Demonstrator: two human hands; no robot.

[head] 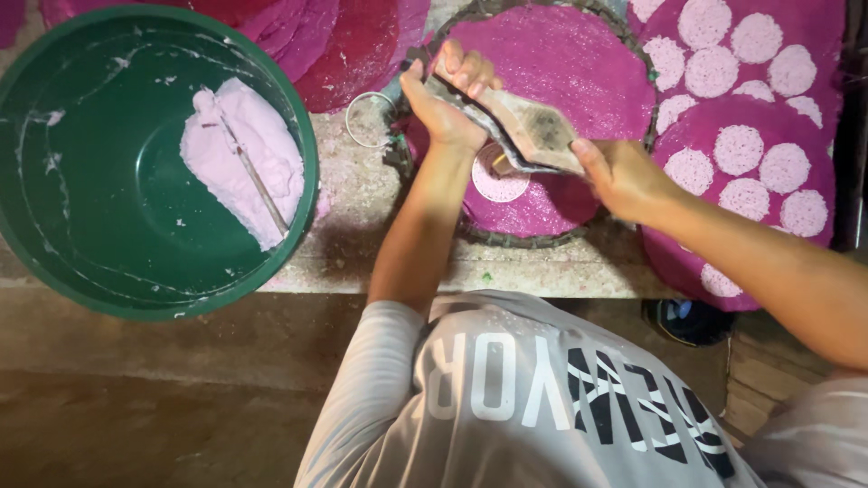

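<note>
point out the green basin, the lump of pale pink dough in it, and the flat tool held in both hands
green basin point(54, 163): head view, bare inner wall left of the dough
pale pink dough point(237, 155): head view, middle of the lump
flat tool point(529, 131): head view, worn middle face between the hands

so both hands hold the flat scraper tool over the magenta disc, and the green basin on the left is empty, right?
Not empty. The head view shows the green basin holding a lump of pale pink dough with a thin stick lying across it. The rest stands: left hand and right hand both hold the flat scraper tool over the magenta disc.
</note>
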